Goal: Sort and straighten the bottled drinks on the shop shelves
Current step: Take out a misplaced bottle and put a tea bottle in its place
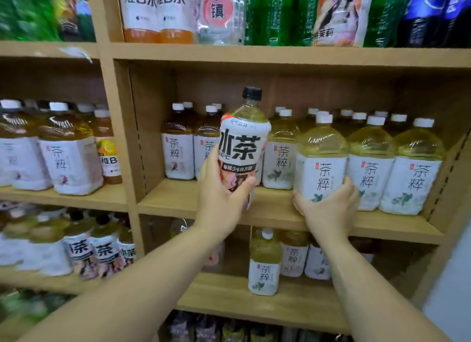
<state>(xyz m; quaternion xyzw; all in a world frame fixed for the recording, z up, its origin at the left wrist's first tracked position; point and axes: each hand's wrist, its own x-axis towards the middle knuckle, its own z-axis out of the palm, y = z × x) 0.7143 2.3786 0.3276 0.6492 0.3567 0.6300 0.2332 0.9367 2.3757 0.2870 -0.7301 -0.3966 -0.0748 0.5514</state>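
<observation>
My left hand (220,192) grips a black-capped iced-tea bottle (243,140) with bold black lettering, held upright just above the front edge of the middle shelf (173,201). My right hand (328,205) cups the base of a white-capped green-tea bottle (321,160) standing at the front of that shelf. To its right stand two matching green-tea bottles (369,163). Behind and to the left are darker tea bottles (178,147) with white labels.
The upper shelf (280,54) carries orange vitamin-water, green and blue bottles. The lower shelf (229,298) holds a green-tea bottle (263,262) and others behind it. The left bay has tea bottles (68,153) and black-lettered iced-tea bottles (102,252). A pale wall is at the right.
</observation>
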